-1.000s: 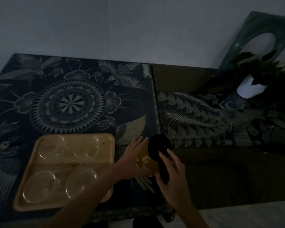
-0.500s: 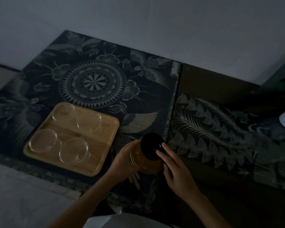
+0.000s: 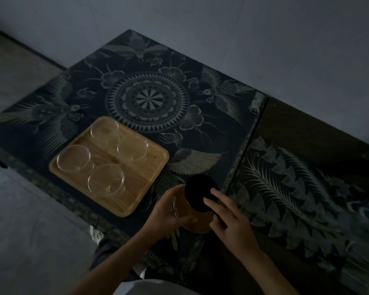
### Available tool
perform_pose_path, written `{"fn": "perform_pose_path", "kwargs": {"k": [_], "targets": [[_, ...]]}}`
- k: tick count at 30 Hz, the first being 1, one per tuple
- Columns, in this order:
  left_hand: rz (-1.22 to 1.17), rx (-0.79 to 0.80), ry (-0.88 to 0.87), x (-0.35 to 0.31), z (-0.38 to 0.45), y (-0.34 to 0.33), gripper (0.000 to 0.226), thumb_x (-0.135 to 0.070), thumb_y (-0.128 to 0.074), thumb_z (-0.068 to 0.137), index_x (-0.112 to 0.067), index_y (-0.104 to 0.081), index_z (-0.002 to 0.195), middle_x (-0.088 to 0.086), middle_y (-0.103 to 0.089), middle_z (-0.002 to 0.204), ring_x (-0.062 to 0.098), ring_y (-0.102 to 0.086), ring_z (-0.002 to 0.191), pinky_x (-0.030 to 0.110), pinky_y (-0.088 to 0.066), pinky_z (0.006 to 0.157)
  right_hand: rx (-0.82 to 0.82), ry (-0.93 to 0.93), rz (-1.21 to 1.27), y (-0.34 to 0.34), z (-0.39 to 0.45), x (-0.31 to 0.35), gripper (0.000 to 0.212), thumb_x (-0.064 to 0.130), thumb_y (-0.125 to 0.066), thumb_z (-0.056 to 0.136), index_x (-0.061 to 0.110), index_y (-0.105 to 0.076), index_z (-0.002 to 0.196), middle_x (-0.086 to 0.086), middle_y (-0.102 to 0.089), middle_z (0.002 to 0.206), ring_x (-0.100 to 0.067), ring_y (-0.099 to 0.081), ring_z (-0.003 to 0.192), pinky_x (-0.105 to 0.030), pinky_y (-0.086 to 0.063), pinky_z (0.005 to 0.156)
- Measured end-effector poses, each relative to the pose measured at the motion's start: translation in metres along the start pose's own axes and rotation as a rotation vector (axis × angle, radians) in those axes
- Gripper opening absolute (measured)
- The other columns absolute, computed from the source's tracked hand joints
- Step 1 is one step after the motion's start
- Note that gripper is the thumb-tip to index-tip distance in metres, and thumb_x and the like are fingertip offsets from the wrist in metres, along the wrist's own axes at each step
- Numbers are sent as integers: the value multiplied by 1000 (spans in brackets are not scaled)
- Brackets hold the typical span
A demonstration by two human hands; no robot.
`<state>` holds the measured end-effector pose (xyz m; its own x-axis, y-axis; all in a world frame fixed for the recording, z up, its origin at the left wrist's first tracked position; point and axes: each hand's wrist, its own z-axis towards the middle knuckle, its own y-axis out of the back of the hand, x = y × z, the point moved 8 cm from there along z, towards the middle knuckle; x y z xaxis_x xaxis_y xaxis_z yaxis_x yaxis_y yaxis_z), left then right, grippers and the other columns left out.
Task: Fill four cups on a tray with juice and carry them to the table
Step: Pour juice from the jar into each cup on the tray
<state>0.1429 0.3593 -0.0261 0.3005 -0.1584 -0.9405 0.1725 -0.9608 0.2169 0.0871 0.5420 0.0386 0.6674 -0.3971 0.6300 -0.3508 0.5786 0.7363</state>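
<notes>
— Where were the hands when you looked?

— Both on the juice jug (image 3: 197,218), which stood upright on the dark patterned cloth (image 3: 149,99). The left hand (image 3: 170,211) was cupped round its amber side, fingers curled against the glass. The right hand (image 3: 228,220) lay at the other side under the black lid (image 3: 200,192), fingers spread and only half bent. Whether it had closed on a handle I could not tell; the light was poor and the hand hid that part.

— And the cups?

— Four clear cups on the wooden tray (image 3: 151,167), all looking empty as far as I could make out. The tray lay beyond the left hand and off to its outer side, close by but not touching the jug. The nearest cup (image 3: 106,180) sat just past the left fingertips; the other three stood farther out the same way.

— So which hand was better placed?

— The left was the nearer to the tray. I judged pouring had not begun. The jug's long axis ran straight up, so it would have to be carried leftward, away from the right hand, and tipped that way, spout over the nearest rim.

— Any trouble you expected?

— The cups stood close together, two pairs nearly touching, so I thought a careless tilt could spill between them.
</notes>
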Motion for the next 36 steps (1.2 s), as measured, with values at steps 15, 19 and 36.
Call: {"fn": "perform_pose_path", "kwargs": {"k": [15, 19, 36], "targets": [[-195, 18, 114, 12, -6, 12, 112, -39, -95, 60, -26, -38, 155, -2, -51, 148, 14, -47, 140, 54, -51, 108, 81, 126, -113, 0, 65, 36, 49, -2, -71, 83, 12, -69, 130, -2, -58, 145, -12, -61, 126, -28, -61, 85], [-244, -43, 103, 10, -18, 22, 108, -41, -96, 59, -31, -42, 152, -4, -51, 147, 14, -49, 137, 54, -52, 106, 141, 180, -109, 2, 79, 56, 49, -4, -72, 81, 12, -71, 128, -3, -59, 143, -15, -67, 115, -33, -63, 76], [-497, -245, 40, -15, -52, 91, 82, -35, -93, 73, -49, -49, 141, -36, -55, 135, -6, -55, 124, 31, -50, 106, 425, 314, -171, -8, 165, 156, 50, 20, -58, 83, 32, -67, 130, 18, -54, 145, -10, -70, 107, -33, -63, 76]]}}
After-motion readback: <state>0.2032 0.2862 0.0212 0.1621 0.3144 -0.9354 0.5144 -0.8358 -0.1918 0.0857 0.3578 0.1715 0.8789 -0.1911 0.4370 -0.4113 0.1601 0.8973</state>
